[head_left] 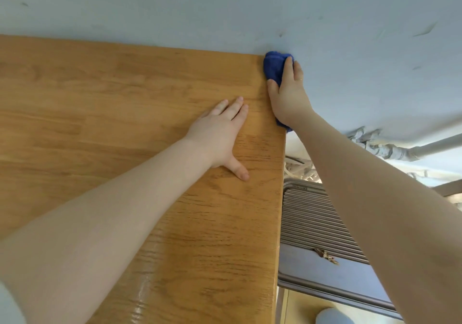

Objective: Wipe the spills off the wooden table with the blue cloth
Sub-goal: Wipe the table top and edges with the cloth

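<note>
Our right hand grips the blue cloth lengthwise along the tabletop's right edge; our left hand lies flat, fingers straight, beside it.

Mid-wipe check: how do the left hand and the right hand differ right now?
The left hand lies flat on the wooden table top with straight, spread fingers and holds nothing; the right hand grips the blue cloth. The left hand sits inside the table's right edge; the right hand is at that edge, near the far corner by the wall. The right hand reaches farther forward. Both are bare, arms extended.
</note>
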A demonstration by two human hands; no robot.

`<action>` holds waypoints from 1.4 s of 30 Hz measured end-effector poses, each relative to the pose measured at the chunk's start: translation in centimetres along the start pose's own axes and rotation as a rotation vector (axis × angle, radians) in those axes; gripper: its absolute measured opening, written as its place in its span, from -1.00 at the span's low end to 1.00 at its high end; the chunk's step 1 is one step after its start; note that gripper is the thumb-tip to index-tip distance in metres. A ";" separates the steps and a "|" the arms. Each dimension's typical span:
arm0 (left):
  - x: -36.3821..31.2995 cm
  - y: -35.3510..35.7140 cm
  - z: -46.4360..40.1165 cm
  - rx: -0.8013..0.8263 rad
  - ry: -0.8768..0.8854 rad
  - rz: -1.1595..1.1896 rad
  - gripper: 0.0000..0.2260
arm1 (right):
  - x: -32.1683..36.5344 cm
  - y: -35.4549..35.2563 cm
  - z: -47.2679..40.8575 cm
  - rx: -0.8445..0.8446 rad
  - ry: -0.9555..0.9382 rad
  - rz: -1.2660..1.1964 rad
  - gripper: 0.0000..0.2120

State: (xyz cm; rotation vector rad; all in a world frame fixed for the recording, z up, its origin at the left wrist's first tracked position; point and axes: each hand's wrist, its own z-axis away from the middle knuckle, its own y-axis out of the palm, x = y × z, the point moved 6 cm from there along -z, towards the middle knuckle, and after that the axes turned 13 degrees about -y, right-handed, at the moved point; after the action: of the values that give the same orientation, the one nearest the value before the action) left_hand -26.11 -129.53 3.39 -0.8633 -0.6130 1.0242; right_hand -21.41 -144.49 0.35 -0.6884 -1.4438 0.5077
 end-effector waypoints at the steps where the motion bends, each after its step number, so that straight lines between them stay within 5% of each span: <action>1: 0.0 0.0 0.1 0.002 -0.002 0.001 0.28 | 0.1 0.1 0.8 0.010 0.009 -0.028 -0.40; 7: -0.1 -0.3 0.3 -0.006 -0.011 0.020 0.26 | 1.2 1.3 8.5 0.047 -0.065 -0.083 -0.39; 15: 0.1 -0.4 0.7 -0.044 -0.028 0.019 0.23 | 0.5 0.5 5.8 0.071 -0.009 -0.209 -0.40; 26: 1.0 0.6 3.4 -0.218 -0.222 0.152 0.08 | 2.7 3.0 19.4 0.107 -0.102 -0.206 -0.37; 33: -0.8 2.4 11.2 -0.399 -0.099 0.243 -0.45 | 2.5 2.9 19.2 0.092 -0.053 -0.255 -0.37; 42: -2.2 13.1 28.0 -0.205 -0.056 0.149 -0.42 | 4.5 5.8 36.0 0.241 -0.149 -0.359 -0.26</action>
State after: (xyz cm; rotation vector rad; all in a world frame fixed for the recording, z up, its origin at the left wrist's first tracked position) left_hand -55.05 -119.19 7.14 -1.0757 -0.7180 1.1361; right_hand -56.31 -132.92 -0.70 -0.1954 -1.5722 0.4479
